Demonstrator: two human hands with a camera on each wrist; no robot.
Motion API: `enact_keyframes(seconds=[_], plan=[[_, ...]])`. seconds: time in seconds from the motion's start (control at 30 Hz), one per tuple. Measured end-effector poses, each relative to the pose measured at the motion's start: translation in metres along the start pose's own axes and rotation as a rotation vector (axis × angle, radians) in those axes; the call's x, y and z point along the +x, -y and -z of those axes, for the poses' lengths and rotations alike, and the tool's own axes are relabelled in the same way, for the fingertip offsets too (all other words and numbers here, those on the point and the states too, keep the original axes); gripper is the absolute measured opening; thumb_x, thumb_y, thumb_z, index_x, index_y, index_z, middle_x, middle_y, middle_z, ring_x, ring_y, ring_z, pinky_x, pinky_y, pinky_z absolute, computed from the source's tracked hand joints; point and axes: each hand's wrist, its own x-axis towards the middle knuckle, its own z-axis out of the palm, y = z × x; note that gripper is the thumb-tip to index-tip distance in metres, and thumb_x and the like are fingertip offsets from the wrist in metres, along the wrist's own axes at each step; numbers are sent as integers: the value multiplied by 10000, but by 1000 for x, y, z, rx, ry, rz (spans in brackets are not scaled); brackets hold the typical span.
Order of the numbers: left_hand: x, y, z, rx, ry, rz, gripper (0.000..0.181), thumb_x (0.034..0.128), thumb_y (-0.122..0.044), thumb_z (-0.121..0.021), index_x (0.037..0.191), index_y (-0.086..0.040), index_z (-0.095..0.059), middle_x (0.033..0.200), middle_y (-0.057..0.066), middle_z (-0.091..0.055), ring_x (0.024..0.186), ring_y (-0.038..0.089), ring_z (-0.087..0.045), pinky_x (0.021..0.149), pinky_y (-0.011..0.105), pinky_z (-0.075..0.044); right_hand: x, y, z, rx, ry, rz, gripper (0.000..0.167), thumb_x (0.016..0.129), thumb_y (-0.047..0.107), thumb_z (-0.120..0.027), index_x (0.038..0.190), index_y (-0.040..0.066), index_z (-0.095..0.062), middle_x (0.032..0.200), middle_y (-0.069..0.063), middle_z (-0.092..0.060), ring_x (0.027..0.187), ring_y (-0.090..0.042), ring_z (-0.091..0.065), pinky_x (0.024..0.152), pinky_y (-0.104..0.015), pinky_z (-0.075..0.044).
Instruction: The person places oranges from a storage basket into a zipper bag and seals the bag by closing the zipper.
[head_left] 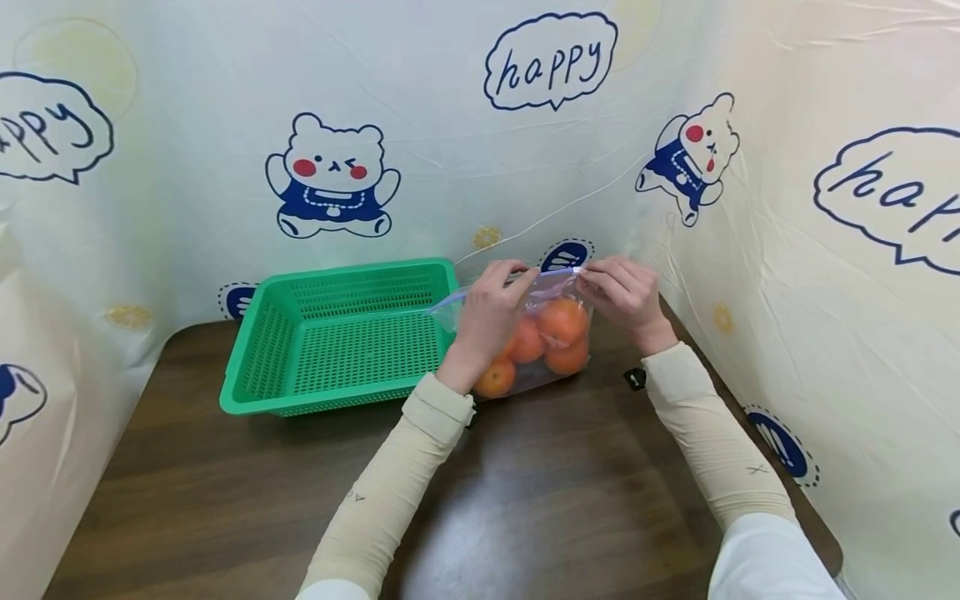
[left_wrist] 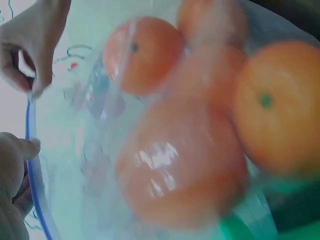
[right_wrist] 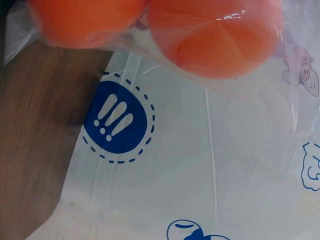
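A clear zip bag (head_left: 536,379) with a purple-blue zip strip holds several orange citrus fruits (head_left: 564,322) and stands on the table, right of the green basket. My left hand (head_left: 491,308) pinches the bag's top edge near its middle. At the strip's right end, my right hand (head_left: 624,292) pinches the bag's corner by a small white piece. In the left wrist view the purple-blue zip strip (left_wrist: 33,185) runs down the left side between both hands, with oranges (left_wrist: 182,165) behind the plastic. Only the bag's lower part with oranges (right_wrist: 215,40) shows in the right wrist view; no fingers appear there.
An open green plastic basket (head_left: 247,367) with slotted walls stands left of the bag, close against it. The dark wooden table (head_left: 525,500) meets a printed white sheet (head_left: 450,125) at the back and sides. A small black item (head_left: 634,379) is by the right wrist.
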Motion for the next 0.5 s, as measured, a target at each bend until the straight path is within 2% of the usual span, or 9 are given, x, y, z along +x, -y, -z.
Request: enact_keyframes(seconds=[0.13, 0.37, 0.43, 0.5], plan=[[8, -8, -7, 8, 42, 2, 241, 917, 30, -709, 1141, -37, -767, 1093, 139, -689, 1014, 264, -649, 903, 325, -589, 1, 1, -1, 2, 14, 11, 77, 849, 41, -810, 865, -21, -767, 826, -119, -757, 672, -277, -711, 594, -408, -588], [12, -12, -12, -2, 52, 17, 199, 924, 50, -691, 1090, -18, -776, 1065, 135, -698, 974, 255, -648, 896, 316, -589, -3, -1, 3, -6, 94, -10, 167, 931, 115, -741, 854, -32, -755, 823, -137, -748, 685, -286, -713, 612, -404, -595], [12, -12, -13, 0, 50, 19, 199, 927, 54, -685, 1089, -17, -777, 1068, 136, -699, 978, 256, -647, 897, 315, -588, -3, -2, 4, -11, 106, -13, 137, 914, 93, -756, 857, -32, -754, 827, -142, -748, 693, -288, -715, 621, -407, -598], [13, -13, -15, 4, 39, 13, 198, 923, 62, -686, 1078, -17, -779, 1062, 136, -700, 972, 256, -646, 887, 315, -590, -4, -4, 6, -11, 111, -15, 80, 849, 30, -802, 860, -32, -754, 831, -143, -748, 697, -290, -714, 624, -411, -598]])
